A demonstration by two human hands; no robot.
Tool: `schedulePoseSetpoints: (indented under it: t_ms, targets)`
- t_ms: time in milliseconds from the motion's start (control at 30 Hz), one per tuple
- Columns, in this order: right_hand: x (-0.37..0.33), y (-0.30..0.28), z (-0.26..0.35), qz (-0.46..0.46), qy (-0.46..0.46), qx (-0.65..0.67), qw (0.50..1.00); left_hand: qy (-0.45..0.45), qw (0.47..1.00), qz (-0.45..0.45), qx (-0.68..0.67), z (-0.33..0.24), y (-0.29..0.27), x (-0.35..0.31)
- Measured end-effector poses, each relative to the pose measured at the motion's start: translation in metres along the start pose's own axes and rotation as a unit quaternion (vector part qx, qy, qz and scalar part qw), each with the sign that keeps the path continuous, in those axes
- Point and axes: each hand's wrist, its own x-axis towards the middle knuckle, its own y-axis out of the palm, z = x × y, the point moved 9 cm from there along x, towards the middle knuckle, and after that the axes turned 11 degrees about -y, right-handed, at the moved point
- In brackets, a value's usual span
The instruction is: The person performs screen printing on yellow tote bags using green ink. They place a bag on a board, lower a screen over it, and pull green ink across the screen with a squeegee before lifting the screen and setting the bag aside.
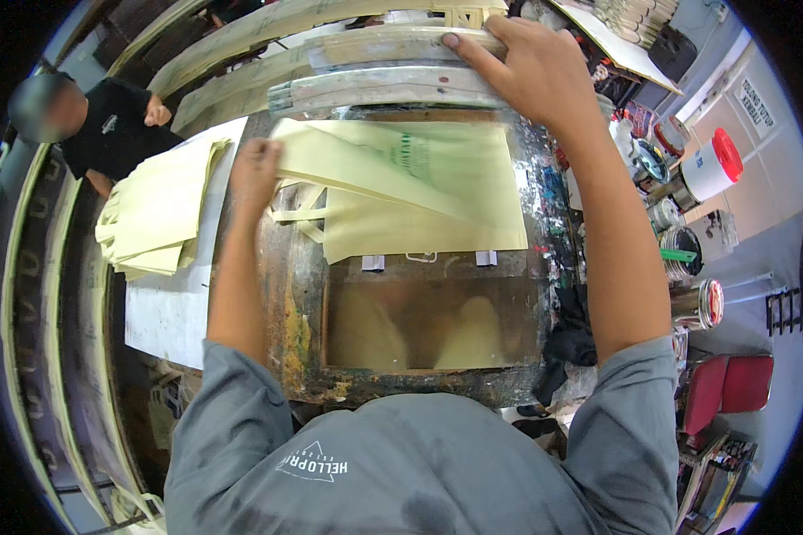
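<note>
My left hand [257, 168] is closed on the left edge of a pale yellow fabric bag [330, 159], lifting that side so it folds over slantwise. Green print shows on the bag's upper part. Pale yellow fabric [419, 227] lies flat beneath; whether it is a second bag or the same one, I cannot tell. Pale handles [302, 214] stick out at the left. At the far side, my right hand [540, 67] grips the bar of a raised screen-printing frame [393, 45], thumb along its near edge. Another taped bar [375, 89] runs just below it.
A pile of pale yellow bags [156, 201] rests on a white table [165, 308] at left, with a co-worker [116, 116] beyond it. Paint cans and a white tub with a red lid [709, 168] crowd the right. The paint-stained worktable [303, 357] has a brown recessed panel [428, 312].
</note>
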Motion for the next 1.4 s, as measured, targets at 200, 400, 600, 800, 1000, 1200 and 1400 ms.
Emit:
schedulePoseSetpoints:
  t_ms: [200,400,600,800,1000,1200,1400]
  targets:
    - [0.006,-0.008,0.004,-0.021,-0.017,-0.038,0.999,0.000,0.988,-0.040,0.147,0.147,-0.186,0.059]
    - [0.019,0.017,-0.022,0.202,0.117,0.020,0.972,-0.087,0.969,-0.155,0.169,0.041,-0.139,-0.013]
    - [0.022,0.027,-0.027,0.136,0.157,0.065,0.976,0.145,0.911,0.345,0.174,-0.155,0.204,-0.249]
    - [0.016,0.007,0.014,0.066,0.116,0.022,0.991,0.163,0.930,0.316,0.094,-0.145,0.218,-0.268]
    - [0.023,0.010,-0.010,0.124,0.257,0.077,0.955,0.132,0.946,0.290,0.058,-0.165,0.187,-0.235]
    - [-0.040,0.028,0.008,0.126,-0.004,-0.001,0.992,-0.174,0.825,0.135,-0.521,-0.096,0.044,-0.100]
    - [-0.115,0.088,0.034,0.269,0.029,0.098,0.958,-0.244,0.925,0.198,-0.216,-0.046,0.052,-0.173]
